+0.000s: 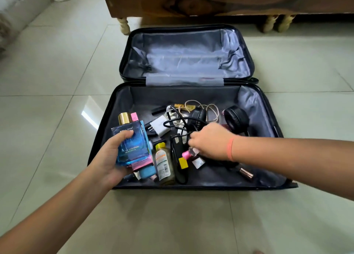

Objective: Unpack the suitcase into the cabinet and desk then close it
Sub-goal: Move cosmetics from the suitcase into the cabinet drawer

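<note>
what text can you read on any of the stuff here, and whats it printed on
"BELLA VITA": partly readable, on the blue glass cologne bottle with gold cap gripped in the left hand.
"DE COLOGNE": same bottle, lower down; the line under it is too small.
Small clear bottle with yellow cap: label print too blurred.
Pink box behind the cologne: letters unreadable.

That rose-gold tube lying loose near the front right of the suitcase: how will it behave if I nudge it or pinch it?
The rose-gold tube looks round and smooth, lying on its side on the dark lining, so a nudge would probably roll it. Its glossy metallic finish suggests that it may slip under a light pinch. It is small and slim, so it is likely light.
</note>
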`<move>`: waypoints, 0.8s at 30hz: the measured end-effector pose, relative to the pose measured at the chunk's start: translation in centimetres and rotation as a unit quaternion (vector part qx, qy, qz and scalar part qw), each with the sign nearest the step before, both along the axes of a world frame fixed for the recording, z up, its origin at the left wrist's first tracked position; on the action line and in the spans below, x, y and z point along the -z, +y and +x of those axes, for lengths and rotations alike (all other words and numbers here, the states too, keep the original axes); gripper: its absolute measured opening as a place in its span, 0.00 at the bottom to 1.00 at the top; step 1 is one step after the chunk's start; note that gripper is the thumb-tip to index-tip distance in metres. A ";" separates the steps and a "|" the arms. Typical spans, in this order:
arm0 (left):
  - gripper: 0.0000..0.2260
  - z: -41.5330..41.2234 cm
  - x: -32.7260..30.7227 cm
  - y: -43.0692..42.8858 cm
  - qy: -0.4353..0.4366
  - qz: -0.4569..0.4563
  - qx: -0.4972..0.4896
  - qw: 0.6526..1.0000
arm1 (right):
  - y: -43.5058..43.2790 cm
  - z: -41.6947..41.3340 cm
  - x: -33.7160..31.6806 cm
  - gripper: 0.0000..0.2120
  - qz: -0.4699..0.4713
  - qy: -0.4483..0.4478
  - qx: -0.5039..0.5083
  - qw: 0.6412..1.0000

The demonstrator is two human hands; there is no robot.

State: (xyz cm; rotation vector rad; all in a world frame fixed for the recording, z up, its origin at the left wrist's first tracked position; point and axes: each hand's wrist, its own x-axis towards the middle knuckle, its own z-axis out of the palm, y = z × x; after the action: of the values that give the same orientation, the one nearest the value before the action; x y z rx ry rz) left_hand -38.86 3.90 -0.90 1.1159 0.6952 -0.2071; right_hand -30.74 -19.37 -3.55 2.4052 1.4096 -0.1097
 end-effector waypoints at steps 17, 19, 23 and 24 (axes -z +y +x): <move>0.04 2.3 -0.2 -0.2 -0.025 -0.036 0.010 0.999 | 5.5 9.3 -0.1 0.06 0.372 0.327 0.437 0.751; 0.04 3.6 -0.2 0.0 -0.031 -0.029 0.023 0.999 | 5.9 10.2 1.4 0.10 0.376 0.354 0.525 0.677; 0.06 5.8 0.5 0.9 -0.030 -0.038 0.031 0.998 | 6.6 11.1 2.1 0.12 0.222 0.304 0.561 0.737; 0.07 6.1 0.7 1.0 -0.029 -0.049 0.034 0.998 | 6.7 11.3 2.1 0.12 0.194 0.295 0.560 0.750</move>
State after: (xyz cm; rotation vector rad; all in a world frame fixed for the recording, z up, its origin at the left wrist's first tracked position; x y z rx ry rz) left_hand -32.71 4.94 -1.61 1.0491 0.5901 -0.2620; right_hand -19.43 -12.68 -5.69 3.3962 -0.1560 -1.0181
